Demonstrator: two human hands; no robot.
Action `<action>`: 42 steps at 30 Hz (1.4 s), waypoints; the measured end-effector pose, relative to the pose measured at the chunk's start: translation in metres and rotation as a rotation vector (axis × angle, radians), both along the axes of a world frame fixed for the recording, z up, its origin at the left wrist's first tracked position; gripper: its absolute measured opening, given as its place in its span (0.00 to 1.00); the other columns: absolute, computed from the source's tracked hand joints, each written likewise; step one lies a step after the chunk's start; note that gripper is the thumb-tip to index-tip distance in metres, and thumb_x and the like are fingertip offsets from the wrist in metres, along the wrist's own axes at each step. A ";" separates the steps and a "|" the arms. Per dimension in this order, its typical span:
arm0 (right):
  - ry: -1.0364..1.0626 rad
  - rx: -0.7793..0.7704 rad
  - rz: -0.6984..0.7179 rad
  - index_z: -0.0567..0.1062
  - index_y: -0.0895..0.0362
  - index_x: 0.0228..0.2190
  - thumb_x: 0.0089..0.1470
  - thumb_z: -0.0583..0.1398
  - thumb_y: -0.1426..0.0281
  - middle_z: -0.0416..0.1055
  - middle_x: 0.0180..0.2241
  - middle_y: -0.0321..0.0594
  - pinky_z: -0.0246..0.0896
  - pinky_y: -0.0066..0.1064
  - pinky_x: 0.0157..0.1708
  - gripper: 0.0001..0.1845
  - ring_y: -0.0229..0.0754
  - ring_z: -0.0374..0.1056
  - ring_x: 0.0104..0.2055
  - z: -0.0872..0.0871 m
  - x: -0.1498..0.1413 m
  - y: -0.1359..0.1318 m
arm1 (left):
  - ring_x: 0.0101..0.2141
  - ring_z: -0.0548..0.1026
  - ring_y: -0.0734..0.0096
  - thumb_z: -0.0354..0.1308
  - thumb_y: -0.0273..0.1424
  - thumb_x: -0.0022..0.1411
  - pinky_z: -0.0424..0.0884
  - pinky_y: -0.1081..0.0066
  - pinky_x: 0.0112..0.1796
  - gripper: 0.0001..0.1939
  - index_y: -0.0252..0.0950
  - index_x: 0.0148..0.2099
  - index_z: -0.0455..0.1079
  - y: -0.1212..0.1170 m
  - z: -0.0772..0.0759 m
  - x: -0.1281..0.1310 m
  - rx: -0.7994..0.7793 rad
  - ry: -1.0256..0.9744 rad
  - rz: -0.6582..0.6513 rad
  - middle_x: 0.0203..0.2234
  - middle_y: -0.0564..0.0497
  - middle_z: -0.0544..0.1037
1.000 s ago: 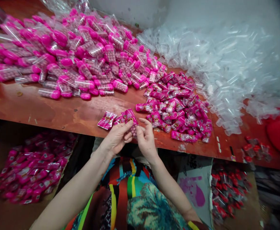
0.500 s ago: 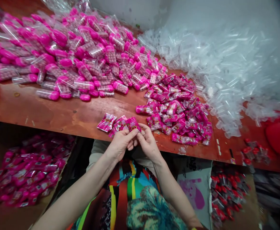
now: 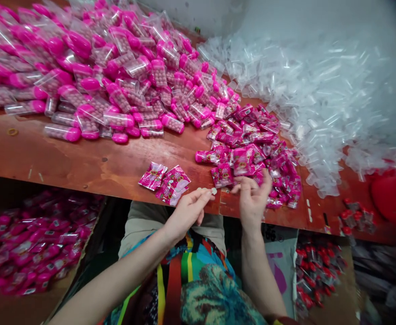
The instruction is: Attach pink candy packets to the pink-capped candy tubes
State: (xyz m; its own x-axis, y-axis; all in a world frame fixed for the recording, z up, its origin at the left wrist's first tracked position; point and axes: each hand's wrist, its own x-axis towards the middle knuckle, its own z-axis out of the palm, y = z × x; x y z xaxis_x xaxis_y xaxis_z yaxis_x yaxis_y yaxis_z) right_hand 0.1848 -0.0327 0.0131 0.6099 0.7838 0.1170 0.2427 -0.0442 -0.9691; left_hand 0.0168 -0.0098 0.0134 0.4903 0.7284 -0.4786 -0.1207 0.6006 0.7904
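My left hand hovers at the table's front edge, thumb and forefinger pinched on a small white bit that is too small to name. Just left of it, three pink printed packets lie on the red-brown table. My right hand is further right, its fingers spread and bent over the near edge of a heap of pink wrapped tubes. I see nothing held in it.
A big pile of clear tubes of pink balls with pink caps fills the back left. Empty clear tubes are heaped at the right. Boxes under the table hold pink packs and red-capped tubes. A red object sits at the far right.
The pink packet both hands held now lies on the table with the others. My right hand has moved right to the heap; my left keeps a small white bit.
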 end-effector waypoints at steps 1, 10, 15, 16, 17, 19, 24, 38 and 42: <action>-0.145 0.006 -0.063 0.57 0.50 0.60 0.59 0.59 0.64 0.70 0.31 0.34 0.62 0.31 0.32 0.30 0.37 0.65 0.26 0.004 0.003 0.004 | 0.13 0.59 0.82 0.57 0.43 0.62 0.53 0.76 0.17 0.17 0.33 0.36 0.76 0.000 0.000 -0.007 0.025 0.054 0.012 0.20 0.53 0.73; -0.550 -0.415 0.495 0.75 0.54 0.37 0.58 0.60 0.59 0.72 0.37 0.42 0.61 0.34 0.36 0.12 0.43 0.68 0.36 -0.027 -0.079 0.049 | 0.09 0.60 0.82 0.60 0.42 0.59 0.52 0.77 0.11 0.15 0.33 0.34 0.74 0.017 -0.021 -0.050 0.020 0.215 0.283 0.22 0.51 0.76; -0.397 -0.430 0.505 0.77 0.55 0.29 0.58 0.60 0.62 0.74 0.30 0.38 0.61 0.34 0.35 0.11 0.42 0.68 0.32 -0.036 -0.073 0.064 | 0.08 0.59 0.81 0.60 0.42 0.59 0.52 0.77 0.10 0.16 0.32 0.32 0.73 0.022 -0.022 -0.050 -0.060 0.213 0.257 0.17 0.51 0.74; -0.329 -0.407 0.519 0.77 0.55 0.29 0.58 0.60 0.62 0.75 0.30 0.38 0.62 0.34 0.36 0.11 0.41 0.69 0.33 -0.037 -0.069 0.066 | 0.08 0.59 0.81 0.60 0.42 0.60 0.53 0.77 0.10 0.16 0.32 0.32 0.72 0.022 -0.022 -0.051 -0.060 0.221 0.245 0.16 0.51 0.74; -0.268 -0.379 0.534 0.77 0.55 0.29 0.57 0.60 0.62 0.75 0.30 0.38 0.62 0.34 0.38 0.11 0.41 0.69 0.33 -0.037 -0.065 0.066 | 0.08 0.59 0.81 0.59 0.42 0.61 0.53 0.77 0.10 0.17 0.32 0.32 0.72 0.022 -0.023 -0.052 -0.058 0.225 0.239 0.17 0.50 0.74; -0.143 -0.329 0.546 0.78 0.55 0.30 0.56 0.61 0.62 0.75 0.31 0.38 0.63 0.34 0.40 0.10 0.41 0.70 0.35 -0.036 -0.061 0.065 | 0.08 0.60 0.81 0.60 0.43 0.60 0.54 0.77 0.10 0.17 0.32 0.35 0.72 0.021 -0.023 -0.052 -0.053 0.211 0.239 0.20 0.49 0.76; 0.293 -0.316 0.552 0.73 0.55 0.34 0.52 0.65 0.60 0.74 0.31 0.35 0.65 0.29 0.34 0.13 0.37 0.69 0.32 -0.024 -0.065 0.050 | 0.09 0.58 0.82 0.65 0.44 0.55 0.48 0.79 0.10 0.17 0.35 0.38 0.70 0.021 -0.015 -0.044 -0.043 0.086 0.327 0.17 0.56 0.72; 0.185 -0.126 0.598 0.71 0.53 0.42 0.58 0.59 0.64 0.71 0.33 0.35 0.61 0.28 0.29 0.10 0.37 0.66 0.30 -0.013 -0.085 0.086 | 0.13 0.49 0.86 0.72 0.41 0.45 0.44 0.78 0.16 0.18 0.31 0.28 0.73 0.066 0.009 -0.053 -0.051 -0.026 0.474 0.11 0.62 0.56; -0.134 -0.108 0.600 0.73 0.53 0.44 0.62 0.53 0.66 0.75 0.37 0.38 0.63 0.32 0.37 0.12 0.41 0.70 0.36 -0.012 -0.088 0.114 | 0.12 0.52 0.85 0.72 0.41 0.44 0.44 0.78 0.15 0.18 0.31 0.28 0.74 0.081 0.008 -0.060 0.014 0.054 0.571 0.09 0.61 0.58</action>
